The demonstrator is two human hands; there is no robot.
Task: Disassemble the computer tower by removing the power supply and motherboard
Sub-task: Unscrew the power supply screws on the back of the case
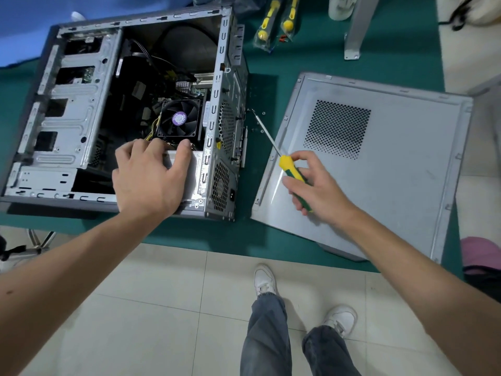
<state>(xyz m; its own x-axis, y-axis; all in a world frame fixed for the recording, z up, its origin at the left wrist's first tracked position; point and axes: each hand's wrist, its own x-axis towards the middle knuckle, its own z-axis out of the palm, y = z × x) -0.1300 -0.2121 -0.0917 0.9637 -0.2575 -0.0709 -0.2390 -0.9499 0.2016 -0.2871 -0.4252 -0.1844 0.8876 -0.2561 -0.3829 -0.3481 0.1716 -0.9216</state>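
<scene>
left hand lies on top of the power supply, fingers spread and bent over its far edge, thumb toward the case's rear wall. right hand grips a screwdriver by its yellow and green handle, fingers curled round it; the bare metal shaft points away toward the rear of the computer tower, and the tip is just beside that wall, contact not determinable. the tower lies on its side with the open side up on the table, which is covered in a dark green mat. the power supply sits in the near right corner of the case, its vent grille and mains socket showing in the rear wall. the motherboard is inside at the bottom of the case, mostly in shadow, under a black cooler fan with a purple round hub label; the print on the label is too small to read. the drive cage occupies the left half of the case. the removed side panel lies flat to the right of the tower, with a perforated vent patch, partly overhanging the near table edge. small screws lie on the mat between tower and panel. two packaged yellow-handled tools lie at the far edge. the floor is pale tile; jeans and white shoes are visible below the table edge.
</scene>
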